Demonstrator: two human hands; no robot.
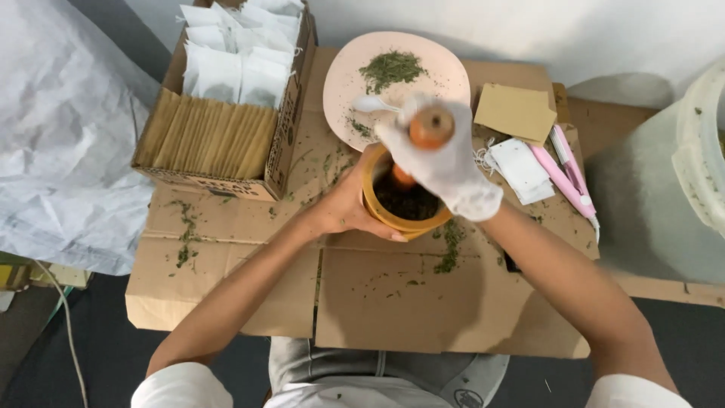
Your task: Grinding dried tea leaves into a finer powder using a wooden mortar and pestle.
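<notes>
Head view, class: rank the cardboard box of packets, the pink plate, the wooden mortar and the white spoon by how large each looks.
1. Cardboard box, largest.
2. Pink plate.
3. Wooden mortar; it stands nearer the camera and hands partly hide it, so this looks less sure.
4. White spoon, smallest.

Flattened brown cardboard (393, 298) serves as the work surface, scattered with green herb crumbs (451, 245). On it rest an open box (226, 106) of white and tan sachets, a pink plate (340, 83), a yellow mortar (404, 219), tan envelopes (515, 112), white sachets (521, 170) and a pink sealer (568, 177).
</notes>
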